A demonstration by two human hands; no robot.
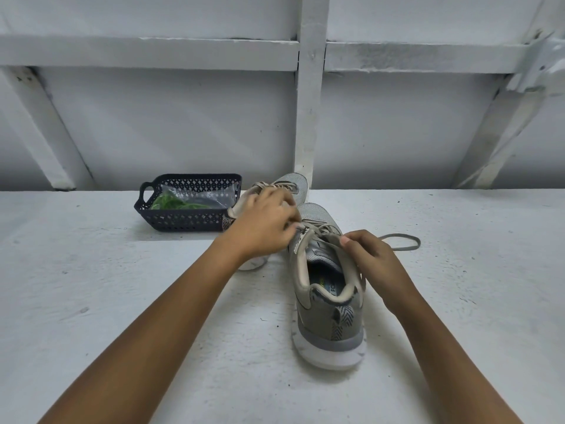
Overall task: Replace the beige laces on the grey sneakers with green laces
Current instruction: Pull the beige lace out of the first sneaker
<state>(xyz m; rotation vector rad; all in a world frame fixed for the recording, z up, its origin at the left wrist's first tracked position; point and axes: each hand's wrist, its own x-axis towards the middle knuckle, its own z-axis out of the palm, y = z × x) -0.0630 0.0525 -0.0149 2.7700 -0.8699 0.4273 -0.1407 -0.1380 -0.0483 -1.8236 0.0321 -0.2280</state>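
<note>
Two grey sneakers stand on a white surface. The near sneaker [328,304] points away from me, heel toward me, and carries a beige lace [403,241] that loops out to its right. My left hand [266,223] pinches the lace at the left eyelets near the tongue. My right hand [371,261] pinches the lace at the right side of the collar. The far sneaker [292,186] lies behind my left hand, mostly hidden by it. Green laces [171,203] lie in a clear bag inside a dark basket [183,220].
The dark perforated basket sits at the back left, touching the far sneaker's heel. A white wall with raised beams [308,117] rises right behind the shoes. The white surface [91,286] spreads to both sides and toward me.
</note>
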